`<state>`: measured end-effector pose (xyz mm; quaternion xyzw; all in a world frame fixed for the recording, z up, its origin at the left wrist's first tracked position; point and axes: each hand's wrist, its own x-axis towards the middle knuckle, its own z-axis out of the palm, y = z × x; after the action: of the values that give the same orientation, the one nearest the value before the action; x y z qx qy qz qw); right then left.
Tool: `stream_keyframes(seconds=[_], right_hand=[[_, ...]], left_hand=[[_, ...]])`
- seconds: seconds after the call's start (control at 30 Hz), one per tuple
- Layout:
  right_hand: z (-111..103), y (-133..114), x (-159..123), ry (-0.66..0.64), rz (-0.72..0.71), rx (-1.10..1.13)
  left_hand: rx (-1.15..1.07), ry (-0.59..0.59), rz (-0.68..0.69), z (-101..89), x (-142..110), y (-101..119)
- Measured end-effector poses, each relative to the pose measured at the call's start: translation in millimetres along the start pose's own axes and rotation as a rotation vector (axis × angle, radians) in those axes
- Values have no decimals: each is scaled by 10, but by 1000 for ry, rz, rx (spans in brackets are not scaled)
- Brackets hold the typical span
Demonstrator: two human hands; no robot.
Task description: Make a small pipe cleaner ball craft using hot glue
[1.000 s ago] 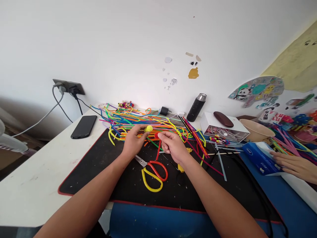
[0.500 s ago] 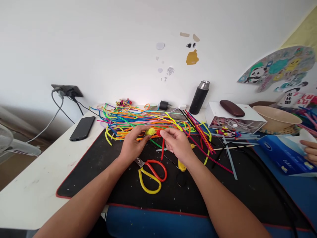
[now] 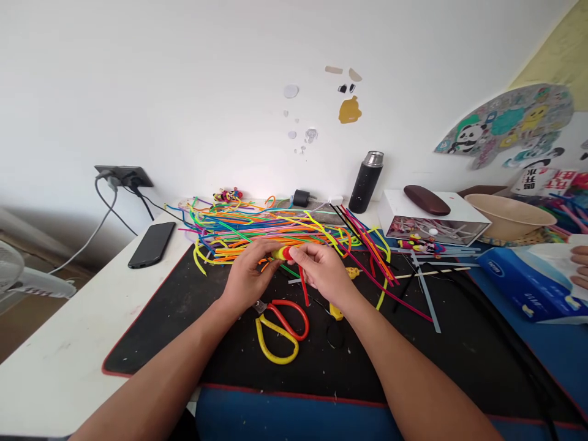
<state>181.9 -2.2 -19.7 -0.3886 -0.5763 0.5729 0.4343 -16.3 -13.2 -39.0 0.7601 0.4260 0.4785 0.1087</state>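
Observation:
My left hand (image 3: 248,274) pinches a small yellow pipe-cleaner coil (image 3: 276,253) between thumb and fingers. Against it sits a red pipe-cleaner coil (image 3: 286,253), gripped by the fingertips of my right hand (image 3: 325,269). A straight red end (image 3: 304,288) hangs below the right fingers. The two coils appear to touch, though fingers partly cover both. Below my hands lie scissors (image 3: 289,335) with one red and one yellow handle, their blades partly under my left hand. A yellow tool, apparently a glue gun (image 3: 336,312), lies partly hidden beneath my right wrist.
Behind my hands spreads a pile of colourful pipe cleaners (image 3: 257,223). A phone (image 3: 152,245) lies left; a black thermos (image 3: 366,182) stands by the wall. Rightward are a white box (image 3: 390,211), a beige bowl (image 3: 509,214), a blue tissue pack (image 3: 519,282) and another person's hand (image 3: 579,266).
The red coil has come up against the yellow one as my hands drew closer together. The other person's hand at the right has lifted slightly. The view has shifted a little.

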Motion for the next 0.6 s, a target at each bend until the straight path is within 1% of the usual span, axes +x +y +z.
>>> stream_keyframes(seconds=[0.33,0.47,0.6], right_hand=[[5,28,-2,24,1,-30],[7,14,-10,17,7,-52],[11,19,-10,17,14,-72]], left_hand=[[-12,25,25,-9,14,48],[-9,12,15,-7,14,44],[-10,18,45,-7,9,37]])
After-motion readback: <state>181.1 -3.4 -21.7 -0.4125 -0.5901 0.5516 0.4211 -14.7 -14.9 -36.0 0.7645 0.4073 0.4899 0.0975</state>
